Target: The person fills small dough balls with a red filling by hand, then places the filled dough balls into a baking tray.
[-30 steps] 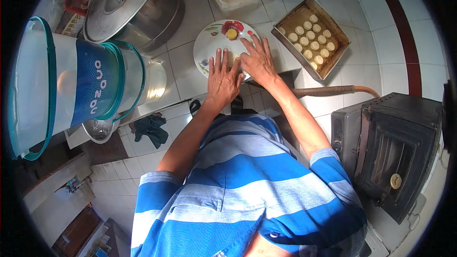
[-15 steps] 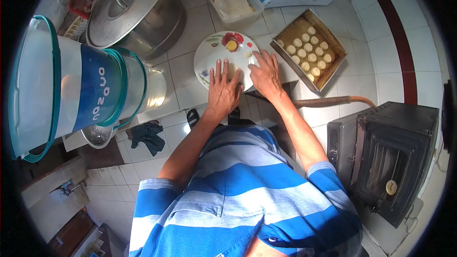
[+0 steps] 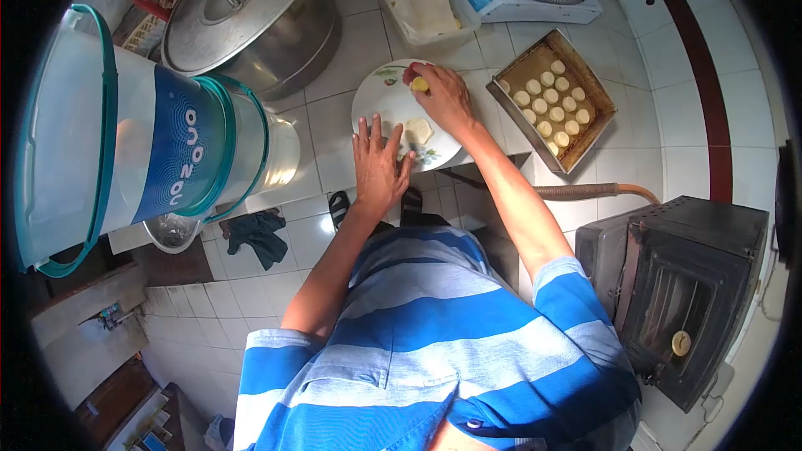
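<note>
A white plate (image 3: 380, 104) with a floral pattern lies before me. On it is a flat, pale piece of dough (image 3: 417, 131). My left hand (image 3: 380, 163) rests at the plate's lower left with its fingers spread, holding nothing, just left of the dough. At the plate's upper right, my right hand (image 3: 445, 102) has its fingers closed on a small yellow ball (image 3: 419, 83). Part of the ball is hidden by the fingers.
Right of the plate sits a metal tray (image 3: 576, 152) with several round pale pieces. A lined plastic container (image 3: 422, 0) stands behind. A big lidded pot (image 3: 292, 42) and a bucket (image 3: 129, 142) are at left, a small oven (image 3: 677, 284) at right.
My right hand has moved up the plate and taken hold of the yellow ball. My left hand has drawn left and down, off the dough, which now shows flat. The view has shifted slightly.
</note>
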{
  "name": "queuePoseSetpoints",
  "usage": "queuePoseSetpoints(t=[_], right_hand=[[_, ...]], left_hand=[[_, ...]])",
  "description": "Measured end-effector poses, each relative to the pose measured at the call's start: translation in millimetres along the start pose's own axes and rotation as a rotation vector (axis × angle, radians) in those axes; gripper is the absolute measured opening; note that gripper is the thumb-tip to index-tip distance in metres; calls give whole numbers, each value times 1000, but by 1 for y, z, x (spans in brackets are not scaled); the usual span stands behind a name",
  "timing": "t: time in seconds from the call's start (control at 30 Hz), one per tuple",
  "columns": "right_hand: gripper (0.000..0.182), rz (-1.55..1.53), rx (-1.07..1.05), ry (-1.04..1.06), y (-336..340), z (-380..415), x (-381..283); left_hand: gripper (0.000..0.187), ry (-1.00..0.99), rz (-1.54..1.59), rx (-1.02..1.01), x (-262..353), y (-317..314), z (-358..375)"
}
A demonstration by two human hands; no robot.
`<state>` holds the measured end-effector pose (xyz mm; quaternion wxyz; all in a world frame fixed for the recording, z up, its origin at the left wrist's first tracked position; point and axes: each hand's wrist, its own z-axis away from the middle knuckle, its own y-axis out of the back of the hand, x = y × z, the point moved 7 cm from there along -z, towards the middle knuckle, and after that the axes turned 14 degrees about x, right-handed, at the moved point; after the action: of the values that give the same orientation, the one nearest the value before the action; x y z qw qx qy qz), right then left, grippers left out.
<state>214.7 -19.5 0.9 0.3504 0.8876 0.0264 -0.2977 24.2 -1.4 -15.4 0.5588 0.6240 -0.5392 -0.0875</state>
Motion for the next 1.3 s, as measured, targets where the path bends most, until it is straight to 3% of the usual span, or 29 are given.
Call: queuePoseSetpoints(t=[0.13, 0.23, 0.43, 0.67, 0.77, 0.83, 1.07, 1.13, 1.3], right_hand=[[39, -68, 4, 14, 12, 2, -8], [45, -32, -112, -78, 24, 23, -12], [39, -124, -224, 4, 26, 58, -24], [37, -53, -246, 126, 19, 62, -31], [29, -95, -222, 110, 25, 58, -36], [22, -137, -228, -20, 22, 55, -30], [28, -33, -326, -125, 9, 56, -18], [24, -132, -167, -20, 21, 52, -25], [29, -57, -236, 19, 23, 60, -20]], left_hand=[[56, 24, 23, 37, -9, 6, 0], [56, 64, 35, 39, -13, 6, -1], [55, 46, 95, 51, -8, -1, -1], [53, 47, 78, 38, -7, -6, 4], [54, 48, 83, 54, -6, -4, 6], [54, 57, 71, 39, -6, -4, 7], [57, 60, 79, 31, 3, -8, 6], [59, 31, 81, 54, 5, -9, 6], [65, 36, 95, 52, 11, -14, 7]])
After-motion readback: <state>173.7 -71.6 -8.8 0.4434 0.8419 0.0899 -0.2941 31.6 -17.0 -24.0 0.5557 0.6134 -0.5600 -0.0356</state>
